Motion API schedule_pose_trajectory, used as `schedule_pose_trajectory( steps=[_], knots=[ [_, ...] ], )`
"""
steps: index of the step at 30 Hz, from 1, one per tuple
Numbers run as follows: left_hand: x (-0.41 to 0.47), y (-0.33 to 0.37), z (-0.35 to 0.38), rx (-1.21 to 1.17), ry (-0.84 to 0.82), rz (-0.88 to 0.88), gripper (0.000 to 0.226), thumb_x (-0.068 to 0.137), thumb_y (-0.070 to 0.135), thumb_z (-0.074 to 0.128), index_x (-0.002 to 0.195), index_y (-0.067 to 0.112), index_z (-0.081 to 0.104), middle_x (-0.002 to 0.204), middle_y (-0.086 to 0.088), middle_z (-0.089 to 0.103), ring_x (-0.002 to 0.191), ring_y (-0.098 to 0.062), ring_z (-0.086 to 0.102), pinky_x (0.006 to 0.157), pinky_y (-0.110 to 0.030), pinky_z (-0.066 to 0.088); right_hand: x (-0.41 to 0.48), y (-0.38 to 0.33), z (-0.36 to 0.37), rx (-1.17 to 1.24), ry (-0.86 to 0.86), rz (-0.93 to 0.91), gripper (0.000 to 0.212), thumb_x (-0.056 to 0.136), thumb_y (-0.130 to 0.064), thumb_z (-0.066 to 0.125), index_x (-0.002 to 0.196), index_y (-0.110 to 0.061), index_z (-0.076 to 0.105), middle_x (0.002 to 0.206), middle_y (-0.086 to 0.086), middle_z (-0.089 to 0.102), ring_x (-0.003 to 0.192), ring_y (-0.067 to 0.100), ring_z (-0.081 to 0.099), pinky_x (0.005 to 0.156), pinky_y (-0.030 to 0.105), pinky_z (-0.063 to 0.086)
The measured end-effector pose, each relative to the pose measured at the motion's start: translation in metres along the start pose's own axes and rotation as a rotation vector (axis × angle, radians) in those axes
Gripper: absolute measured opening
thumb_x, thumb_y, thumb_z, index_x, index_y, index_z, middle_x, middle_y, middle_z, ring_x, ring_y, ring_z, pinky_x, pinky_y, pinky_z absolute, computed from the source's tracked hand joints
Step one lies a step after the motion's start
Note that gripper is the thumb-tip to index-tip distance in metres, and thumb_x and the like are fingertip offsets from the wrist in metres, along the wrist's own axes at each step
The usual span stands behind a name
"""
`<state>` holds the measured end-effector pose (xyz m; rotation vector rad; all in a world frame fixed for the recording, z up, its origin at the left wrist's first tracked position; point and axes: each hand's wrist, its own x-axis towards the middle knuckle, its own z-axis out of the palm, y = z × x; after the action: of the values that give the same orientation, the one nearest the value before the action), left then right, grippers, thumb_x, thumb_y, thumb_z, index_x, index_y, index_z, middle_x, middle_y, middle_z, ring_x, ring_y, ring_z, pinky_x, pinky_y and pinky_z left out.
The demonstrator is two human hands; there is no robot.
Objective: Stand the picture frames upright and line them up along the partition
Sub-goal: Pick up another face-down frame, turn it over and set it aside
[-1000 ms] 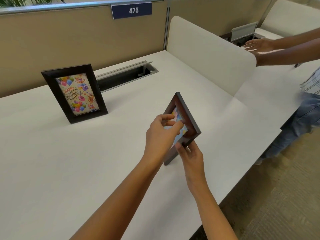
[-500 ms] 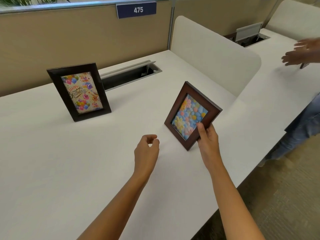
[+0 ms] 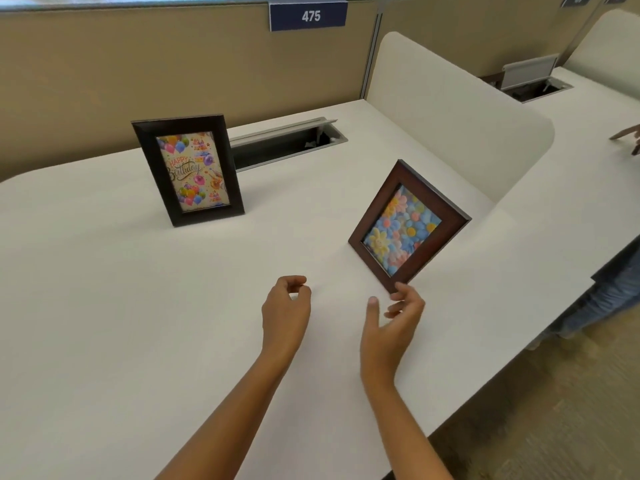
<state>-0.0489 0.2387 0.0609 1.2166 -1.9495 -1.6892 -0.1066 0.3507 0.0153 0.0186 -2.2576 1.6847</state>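
Note:
A black frame with a birthday picture stands upright on the white desk, near the tan partition. A brown frame with a flower picture stands to its right, turned at an angle toward me. My right hand is just below the brown frame's lower corner, fingers spread, fingertips at or barely off the corner. My left hand hovers over the desk left of it, fingers curled loosely and holding nothing.
An open cable tray is set into the desk behind the black frame. A cream side divider rises on the right. Another person's hand and leg show at the far right. The desk edge drops to carpet at lower right.
My left hand let go of the brown frame and drew back. My right hand turned the frame to face me, set it standing, and has now opened off its lower corner.

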Motion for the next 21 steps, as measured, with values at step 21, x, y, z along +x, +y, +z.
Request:
schedule_pose_trajectory(
  steps=[21],
  knots=[
    [-0.046, -0.09, -0.205, 0.166, 0.799, 0.083, 0.026, 0.089, 0.011, 0.05, 0.111, 0.019, 0.063, 0.118, 0.003, 0.059, 0.112, -0.016, 0.051, 0.102, -0.035, 0.04, -0.191, -0.069, 0.084, -0.003, -1.158, -0.529, 0.036, 0.086, -0.003, 0.05, 0.119, -0.02, 0.051, 0.118, -0.014, 0.046, 0.115, -0.002, 0.037, 0.1, 0.005, 0.027]
  ],
)
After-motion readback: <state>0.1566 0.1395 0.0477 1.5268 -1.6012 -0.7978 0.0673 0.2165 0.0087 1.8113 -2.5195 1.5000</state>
